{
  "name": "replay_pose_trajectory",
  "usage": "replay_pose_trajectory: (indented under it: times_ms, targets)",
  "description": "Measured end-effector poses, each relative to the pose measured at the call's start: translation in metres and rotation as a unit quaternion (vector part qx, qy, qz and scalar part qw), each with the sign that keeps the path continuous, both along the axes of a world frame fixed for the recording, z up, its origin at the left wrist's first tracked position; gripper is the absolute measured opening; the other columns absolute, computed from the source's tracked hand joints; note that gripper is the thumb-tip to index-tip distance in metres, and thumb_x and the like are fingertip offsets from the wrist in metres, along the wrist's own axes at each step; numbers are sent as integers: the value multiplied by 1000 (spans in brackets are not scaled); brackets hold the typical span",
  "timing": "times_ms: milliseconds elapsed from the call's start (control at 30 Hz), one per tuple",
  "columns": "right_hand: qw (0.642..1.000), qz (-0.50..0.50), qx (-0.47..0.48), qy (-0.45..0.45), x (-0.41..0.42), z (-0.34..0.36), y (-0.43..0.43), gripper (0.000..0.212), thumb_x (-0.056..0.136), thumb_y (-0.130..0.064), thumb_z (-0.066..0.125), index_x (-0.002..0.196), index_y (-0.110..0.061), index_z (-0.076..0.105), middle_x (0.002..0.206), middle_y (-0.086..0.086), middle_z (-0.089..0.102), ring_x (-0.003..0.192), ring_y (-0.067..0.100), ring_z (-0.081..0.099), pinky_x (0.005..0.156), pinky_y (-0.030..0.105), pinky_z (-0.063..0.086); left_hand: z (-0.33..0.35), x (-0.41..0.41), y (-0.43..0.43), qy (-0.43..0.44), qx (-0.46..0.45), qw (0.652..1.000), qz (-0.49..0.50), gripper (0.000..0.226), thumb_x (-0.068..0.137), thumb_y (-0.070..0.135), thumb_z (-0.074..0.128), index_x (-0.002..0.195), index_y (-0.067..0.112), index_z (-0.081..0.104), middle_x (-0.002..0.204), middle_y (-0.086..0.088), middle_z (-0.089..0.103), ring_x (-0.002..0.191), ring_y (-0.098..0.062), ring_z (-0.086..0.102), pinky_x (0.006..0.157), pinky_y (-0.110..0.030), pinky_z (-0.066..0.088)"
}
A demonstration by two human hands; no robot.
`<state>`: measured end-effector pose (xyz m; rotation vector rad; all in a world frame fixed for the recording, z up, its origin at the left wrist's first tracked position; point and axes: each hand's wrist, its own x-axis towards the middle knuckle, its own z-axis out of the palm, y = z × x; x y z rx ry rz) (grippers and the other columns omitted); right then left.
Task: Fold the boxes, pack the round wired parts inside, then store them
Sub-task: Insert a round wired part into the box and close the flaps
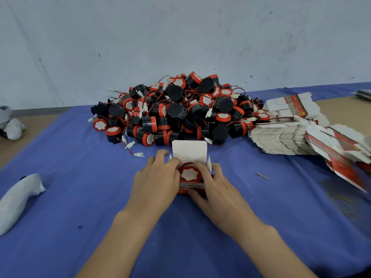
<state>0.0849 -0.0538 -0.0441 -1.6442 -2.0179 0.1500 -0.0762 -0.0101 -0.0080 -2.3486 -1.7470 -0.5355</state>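
Centre of the tabletop (349, 111), on the blue cloth (80, 197), and we've got both hands closed in on one small red-and-white box (193, 186). The left hand (158, 177) wraps its left side, fingers curled over the rim and touching the round wired part (189, 174). That part sits in the open top with its red ring and white face up. The right hand (217, 187) grips the right side, fingers curled over the far edge and thumb tucked along the front panel. We can see the white lid flap (189, 150) standing upright behind the part, with the side flaps sticking up too. Just beyond the box there's a big pile of parts (176, 111), black and red with red wires and white plugs. At its right edge, stacks of flat boxes (285, 135) fan out. Far left lies a white cloth bundle (20, 195), well apart from the hands.
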Motion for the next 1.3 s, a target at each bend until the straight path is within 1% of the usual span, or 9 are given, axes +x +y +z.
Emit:
replay_pose_trajectory:
  times_ms: [233,500,633,767,933,1100,1200,1267,1300]
  targets:
    - [993,-44,-13,-104,-3,10,2,50,96,-51,46,141,-29,39,120,-4,39,78,13,35,69,27,29,-3,3,0,32,44,998,-26,31,99,22,49,123,33,65,156,-6,35,136,-27,39,96,-41,45]
    - [981,-103,-56,-152,-20,18,2,57,97,-64,23,125,-20,44,120,2,41,99,21,53,75,33,32,-4,10,5,87,11,996,17,26,95,19,44,108,22,67,138,0,46,126,-23,41,83,-33,39]
    - [980,-112,-62,-153,-19,16,2,64,93,-68,17,120,-19,47,119,1,43,105,21,53,80,34,36,-2,-2,-4,-101,-12,994,-45,30,102,31,35,127,32,51,108,11,60,89,-12,59,63,-32,46]
    - [985,-104,-42,-128,-15,13,1,61,96,-70,23,130,-24,43,125,-1,39,105,19,53,77,30,40,-2,-11,-8,-350,-100,928,-80,23,106,34,31,123,40,46,59,19,60,53,-3,53,53,-31,40]
    - [997,-62,-24,-43,-12,9,-3,56,96,-67,37,139,-31,36,137,-7,35,98,18,61,64,26,40,-5,-13,-3,-432,-180,880,-84,22,107,24,39,113,34,58,102,17,68,100,-5,63,89,-39,55]
    - [997,-7,-20,72,-4,11,-4,61,98,-60,46,147,-46,13,145,-15,43,113,15,60,81,30,47,-8,-13,5,-477,-225,846,-73,12,103,35,48,110,33,58,110,10,66,104,-6,64,88,-36,58]
    - [987,-8,-17,157,-3,12,-4,63,101,-60,33,154,-51,0,105,-24,65,81,7,62,65,27,42,-11,-14,6,-474,-246,843,-74,19,98,46,53,112,35,49,110,17,62,87,12,62,69,-13,52]
    - [980,-36,-12,195,1,9,0,59,101,-57,23,157,-46,7,70,-24,63,61,5,56,54,22,34,-12,-14,7,-468,-263,840,-80,28,98,44,55,122,36,42,111,18,61,92,7,63,74,-15,50]
    - [970,-45,-23,236,2,9,2,56,100,-58,20,155,-45,19,69,-23,64,65,2,58,58,22,38,-13,-13,7,-464,-267,840,-86,27,99,41,55,123,37,43,111,17,63,95,4,63,78,-18,51]
